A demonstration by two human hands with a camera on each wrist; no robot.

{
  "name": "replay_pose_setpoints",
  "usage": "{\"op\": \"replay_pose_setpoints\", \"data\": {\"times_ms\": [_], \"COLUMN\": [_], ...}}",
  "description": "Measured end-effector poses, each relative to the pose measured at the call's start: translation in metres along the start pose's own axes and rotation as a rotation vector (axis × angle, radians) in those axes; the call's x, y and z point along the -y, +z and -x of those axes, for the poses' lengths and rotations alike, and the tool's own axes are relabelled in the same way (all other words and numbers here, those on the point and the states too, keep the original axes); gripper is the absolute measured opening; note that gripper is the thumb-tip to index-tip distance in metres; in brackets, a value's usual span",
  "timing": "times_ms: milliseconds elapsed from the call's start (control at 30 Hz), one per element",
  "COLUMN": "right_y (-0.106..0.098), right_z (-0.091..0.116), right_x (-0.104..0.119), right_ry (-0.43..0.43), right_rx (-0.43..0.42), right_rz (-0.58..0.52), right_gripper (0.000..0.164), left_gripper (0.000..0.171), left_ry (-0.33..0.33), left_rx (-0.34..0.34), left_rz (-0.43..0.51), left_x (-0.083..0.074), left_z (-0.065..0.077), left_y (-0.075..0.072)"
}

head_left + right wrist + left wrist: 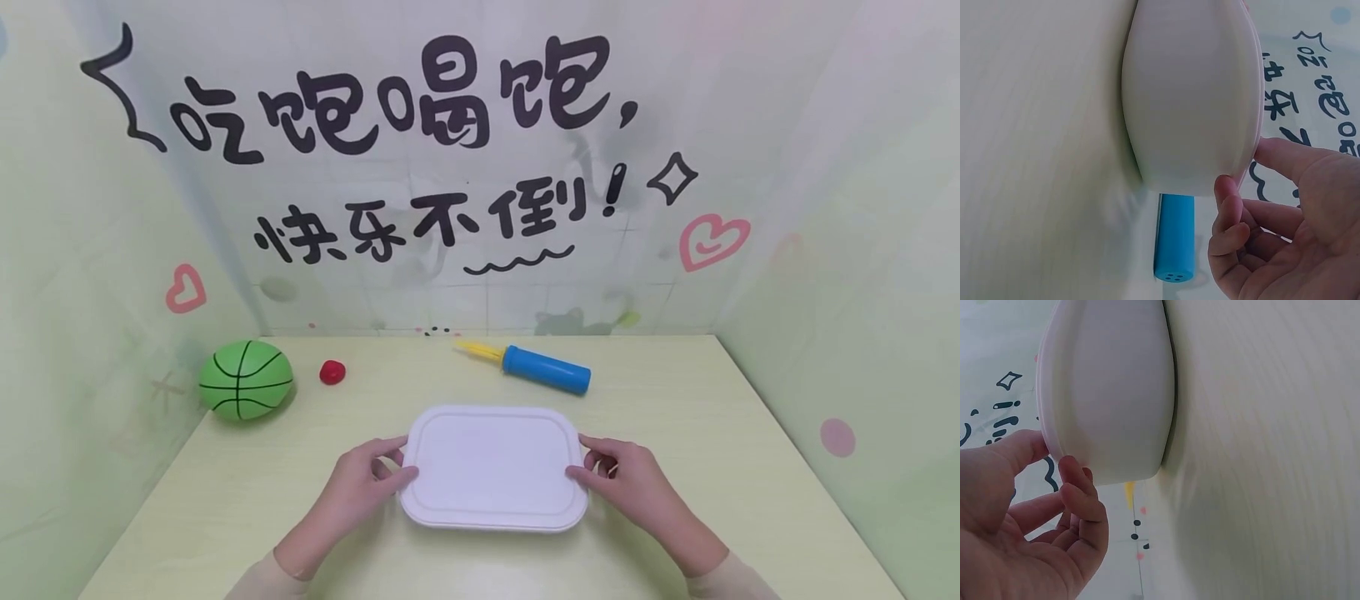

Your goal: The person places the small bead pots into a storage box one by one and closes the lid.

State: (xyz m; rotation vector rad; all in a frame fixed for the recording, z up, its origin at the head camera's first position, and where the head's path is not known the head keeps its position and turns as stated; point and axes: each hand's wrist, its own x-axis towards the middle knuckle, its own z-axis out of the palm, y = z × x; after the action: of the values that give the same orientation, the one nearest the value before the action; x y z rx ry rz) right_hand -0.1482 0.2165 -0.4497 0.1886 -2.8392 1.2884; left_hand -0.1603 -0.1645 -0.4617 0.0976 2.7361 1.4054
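A white lidded plastic box (495, 467) with rounded corners stands on the table in front of me, its lid on top. My left hand (367, 479) pinches the lid's rim at the left end, thumb above and fingers curled beneath the edge. At the opposite end my right hand (626, 479) pinches the rim in the same way. In the left wrist view the box's side wall (1110, 394) reaches down to the tabletop. The right wrist view shows the other end wall (1191, 94), also down at the table. What the box holds is hidden.
Behind the box lies a blue hand pump (547, 369) with a yellow nozzle (482, 351). A green ball (246, 380) with black lines sits at the back left, beside a small red lump (332, 372). Patterned curtain walls (465, 275) enclose the table (750, 467) at the back and sides.
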Motion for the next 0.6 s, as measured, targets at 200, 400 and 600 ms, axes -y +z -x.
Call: {"op": "replay_pose_setpoints", "data": {"times_ms": [200, 400, 600], "right_y": [0.001, -0.002, -0.003], "right_z": [-0.001, -0.001, -0.002], "right_x": [-0.003, -0.007, -0.009], "right_ry": [0.01, -0.004, 0.006], "right_rx": [0.028, 0.043, 0.053], "right_rz": [-0.027, -0.042, -0.042], "right_gripper": [0.06, 0.062, 0.063], "left_gripper": [0.062, 0.061, 0.062], "left_ry": [-0.001, 0.04, 0.061], "left_rx": [0.054, 0.089, 0.1], "left_rz": [0.042, 0.034, 0.031], "left_x": [0.006, 0.01, 0.011], "left_z": [-0.004, -0.008, -0.009], "left_y": [-0.001, 0.0, 0.0]}}
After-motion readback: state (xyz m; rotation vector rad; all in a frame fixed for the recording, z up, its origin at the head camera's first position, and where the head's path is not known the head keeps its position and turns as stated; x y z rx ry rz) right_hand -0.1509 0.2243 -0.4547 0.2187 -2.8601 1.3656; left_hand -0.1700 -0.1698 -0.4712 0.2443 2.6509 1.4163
